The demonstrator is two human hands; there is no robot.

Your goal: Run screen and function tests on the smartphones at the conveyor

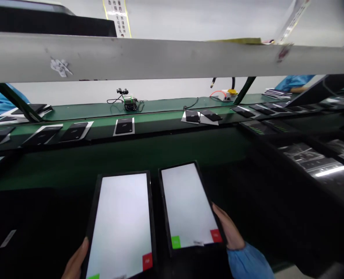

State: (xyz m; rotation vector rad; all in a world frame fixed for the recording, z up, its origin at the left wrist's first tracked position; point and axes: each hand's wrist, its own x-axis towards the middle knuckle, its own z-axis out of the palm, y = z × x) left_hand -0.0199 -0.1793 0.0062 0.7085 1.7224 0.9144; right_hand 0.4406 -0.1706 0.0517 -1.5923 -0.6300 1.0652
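And here we are at the line: two big phones, lit up white, low in the middle of the frame! The left hand [76,261] sits at the bottom edge of the left phone [121,226], thumb pressed to the rim, the rest of the grip hidden, so I can't tell whether it's closed. The right hand [230,228] curls firmly around the lower right edge of the right phone [187,205], fingers together, a blue sleeve [247,261] at the wrist. The phones sit just beside each other, each showing a green patch [176,242] and a red patch [147,261] along the bottom. Beyond them, a row of dark phones [124,126] lies across a green belt [160,118], under a grey beam [160,58]. At the upper right, a co-worker's blue sleeve [295,82] reaches in beside a stack of papers [278,93].
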